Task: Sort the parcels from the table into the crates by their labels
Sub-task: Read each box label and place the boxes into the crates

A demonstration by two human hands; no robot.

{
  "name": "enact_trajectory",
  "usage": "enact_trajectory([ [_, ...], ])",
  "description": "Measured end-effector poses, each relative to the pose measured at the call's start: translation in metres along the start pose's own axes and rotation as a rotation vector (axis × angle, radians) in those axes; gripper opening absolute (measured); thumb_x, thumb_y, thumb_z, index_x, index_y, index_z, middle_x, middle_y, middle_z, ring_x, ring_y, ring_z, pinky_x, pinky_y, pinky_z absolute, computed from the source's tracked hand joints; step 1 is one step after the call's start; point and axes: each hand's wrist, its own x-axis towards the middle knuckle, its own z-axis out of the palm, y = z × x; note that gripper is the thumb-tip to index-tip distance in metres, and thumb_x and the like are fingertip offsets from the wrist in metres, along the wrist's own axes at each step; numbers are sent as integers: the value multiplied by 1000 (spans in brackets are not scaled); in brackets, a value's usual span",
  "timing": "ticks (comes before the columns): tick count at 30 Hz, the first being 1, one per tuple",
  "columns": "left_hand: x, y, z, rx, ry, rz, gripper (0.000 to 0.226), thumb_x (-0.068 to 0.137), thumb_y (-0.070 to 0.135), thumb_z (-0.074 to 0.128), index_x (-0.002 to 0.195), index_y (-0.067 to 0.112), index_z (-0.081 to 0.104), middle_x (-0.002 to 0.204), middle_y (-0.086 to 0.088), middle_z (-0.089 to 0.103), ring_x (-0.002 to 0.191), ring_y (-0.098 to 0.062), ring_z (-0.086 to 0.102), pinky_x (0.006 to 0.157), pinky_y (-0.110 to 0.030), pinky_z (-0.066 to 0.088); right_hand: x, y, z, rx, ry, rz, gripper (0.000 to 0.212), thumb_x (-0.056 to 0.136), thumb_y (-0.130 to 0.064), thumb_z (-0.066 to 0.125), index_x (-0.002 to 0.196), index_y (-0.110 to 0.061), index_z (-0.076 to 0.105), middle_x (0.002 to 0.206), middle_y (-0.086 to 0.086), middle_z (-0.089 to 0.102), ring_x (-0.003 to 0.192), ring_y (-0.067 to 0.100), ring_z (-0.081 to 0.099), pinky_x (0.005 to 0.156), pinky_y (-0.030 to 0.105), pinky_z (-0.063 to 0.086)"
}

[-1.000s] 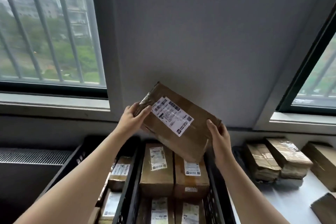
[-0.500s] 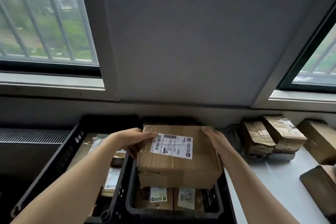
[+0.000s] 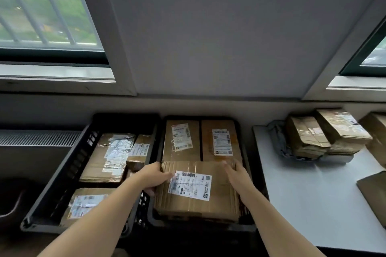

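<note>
- Left of our left hand, a black crate [image 3: 69, 173] is holding several labelled parcels [image 3: 108, 156].
- Our left hand [image 3: 153, 177] is gripping the left edge of the brown parcel [image 3: 200, 204], with the thumb on top and the fingers curling under.
- Between our hands, that brown parcel is lying label up in the second black crate [image 3: 198, 226], touching two rear parcels [image 3: 181, 140] that are lying side by side beyond our fingertips.
- Our right hand [image 3: 237, 175] is resting on the parcel's far right corner, with the fingers lying nearly straight.
- Right of our right hand, a white table [image 3: 302, 204] is carrying stacked parcels [image 3: 325, 135].
</note>
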Motion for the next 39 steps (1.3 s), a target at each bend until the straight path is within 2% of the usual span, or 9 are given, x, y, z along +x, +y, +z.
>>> enact_trajectory([
  [2, 7, -6, 11, 47, -13, -4, 75, 90, 61, 62, 141, 11, 41, 114, 0, 58, 90, -19, 68, 70, -35, 64, 2, 12, 5, -50, -1, 0, 76, 98, -51, 56, 161, -26, 22, 157, 0, 42, 144, 26, 40, 116, 43, 36],
  [5, 15, -8, 20, 97, 14, 38, 91, 86, 68, 63, 148, 11, 30, 124, -5, 59, 95, -20, 67, 70, -32, 61, 5, 26, 1, -69, 14, 39, 80, 97, -50, 59, 161, -25, 18, 156, 1, 44, 141, 27, 44, 117, 47, 38],
  [11, 23, -1, 23, 50, 31, 194, 88, 91, 47, 68, 157, 33, 12, 141, -11, 54, 95, -18, 61, 74, -24, 50, 3, 41, -2, -69, 25, 135, 67, 95, -55, 60, 148, -18, 41, 133, 3, 60, 122, 25, 57, 101, 41, 49],
  [17, 22, -6, 15, 88, 24, 182, 74, 94, 48, 63, 151, 26, 22, 106, -2, 58, 72, -10, 58, 55, -21, 43, 4, 32, 9, -74, -3, 94, 64, 97, -53, 57, 150, -19, 41, 133, 1, 60, 123, 24, 57, 107, 46, 48],
  [19, 23, -13, 12, 104, 33, 168, 75, 93, 51, 64, 151, 25, 22, 109, -5, 59, 73, -13, 61, 55, -22, 45, 2, 29, 16, -89, -3, 81, 63, 99, -50, 55, 151, -18, 39, 135, 1, 59, 124, 24, 56, 107, 44, 47],
  [27, 26, -5, 24, 159, 94, 232, 81, 92, 54, 64, 156, 25, 23, 152, -12, 34, 111, -23, 59, 88, -29, 50, -5, 34, 9, -136, 32, 127, 59, 100, -47, 55, 147, -14, 43, 132, 4, 60, 119, 25, 59, 102, 41, 51],
  [33, 24, 23, 24, 207, 207, 264, 81, 91, 53, 63, 157, 23, 25, 156, -12, 25, 135, -35, 44, 108, -47, 47, -13, 20, -2, -200, 52, 54, 67, 99, -38, 61, 155, -16, 31, 145, 4, 53, 131, 26, 53, 102, 34, 46],
  [36, 13, 47, 25, 147, 270, 326, 73, 94, 48, 63, 154, 22, 31, 156, -10, 30, 124, -27, 53, 100, -42, 52, -11, 12, -16, -179, 66, -22, 70, 98, -41, 63, 156, -20, 31, 147, 2, 53, 131, 23, 53, 103, 35, 46],
  [39, -1, 83, 34, 32, 292, 407, 61, 96, 43, 63, 148, 23, 40, 153, -1, 35, 97, -9, 58, 76, -20, 54, -8, 7, -38, -124, 66, -87, 73, 97, -44, 62, 157, -20, 29, 147, 1, 54, 131, 23, 54, 104, 34, 47],
])
